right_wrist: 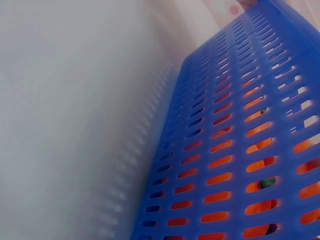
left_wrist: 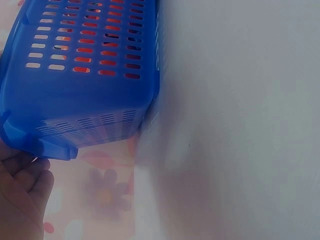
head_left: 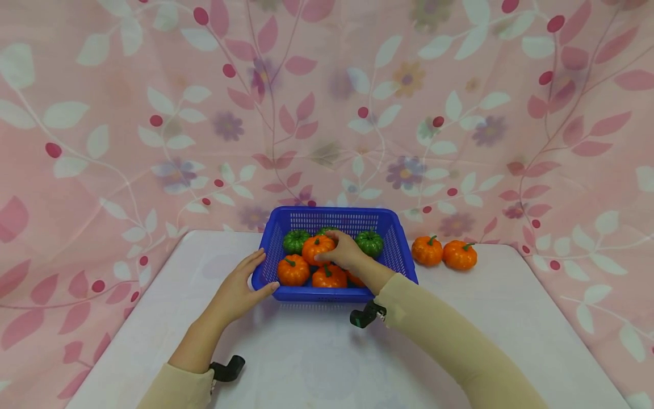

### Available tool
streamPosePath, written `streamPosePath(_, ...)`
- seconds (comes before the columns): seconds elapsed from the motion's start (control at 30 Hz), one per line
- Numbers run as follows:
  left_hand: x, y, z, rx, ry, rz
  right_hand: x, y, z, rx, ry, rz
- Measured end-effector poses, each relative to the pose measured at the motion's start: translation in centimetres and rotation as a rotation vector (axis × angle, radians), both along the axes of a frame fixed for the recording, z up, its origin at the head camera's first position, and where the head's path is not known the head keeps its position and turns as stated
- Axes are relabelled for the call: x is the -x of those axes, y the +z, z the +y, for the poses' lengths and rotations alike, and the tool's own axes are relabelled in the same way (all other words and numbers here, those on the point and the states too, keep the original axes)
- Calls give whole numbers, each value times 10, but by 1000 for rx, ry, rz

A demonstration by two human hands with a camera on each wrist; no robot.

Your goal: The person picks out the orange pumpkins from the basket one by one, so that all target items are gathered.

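Observation:
A blue plastic basket (head_left: 332, 294) with slotted walls holds several small orange and green pumpkins. Inside it, my right hand (head_left: 349, 253) grips an orange pumpkin (head_left: 315, 248) from its right side, thumb and fingers curled about it. Two more orange pumpkins, a left one (head_left: 293, 271) and a middle one (head_left: 328, 277), lie in front of it. Behind are a green pumpkin (head_left: 296, 242) and another green pumpkin (head_left: 369, 243). My left hand (head_left: 240, 292) rests at the basket's left end with fingers extended, fingertips and thumb at the rim. The right wrist view shows only the slotted wall (right_wrist: 225, 150), no hand.
Two orange pumpkins, one nearer (head_left: 427, 250) and one farther right (head_left: 460, 255), stand on the white table (head_left: 317, 352) to the right of the basket. A pink floral cloth (head_left: 327, 113) hangs behind the table. Each wrist carries a small black camera mount (head_left: 228, 368).

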State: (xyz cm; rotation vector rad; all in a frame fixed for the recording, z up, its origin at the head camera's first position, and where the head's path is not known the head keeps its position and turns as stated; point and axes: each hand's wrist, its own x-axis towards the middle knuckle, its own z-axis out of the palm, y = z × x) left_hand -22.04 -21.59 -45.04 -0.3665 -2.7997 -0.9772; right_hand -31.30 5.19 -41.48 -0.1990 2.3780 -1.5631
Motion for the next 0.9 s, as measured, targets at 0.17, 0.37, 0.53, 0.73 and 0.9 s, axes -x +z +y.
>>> streamPosePath(0.17, 0, 1, 1, 1, 1, -2, 1, -1, 1, -3, 2, 17)
streamPosePath(0.37, 1, 1, 1, -4, -5, 2, 0, 1, 4, 19, -17, 25)
streamPosePath(0.53, 1, 0, 2, -8, -10, 9, 0, 7, 9, 66, -26, 44)
streamPosePath(0.73, -1, 1, 2, -14, -5, 13, -4, 29, 27, 59, 5, 57)
streamPosePath(0.9, -2, 1, 2, -18, 1, 21, -11, 51, 45, 21, 42, 62)
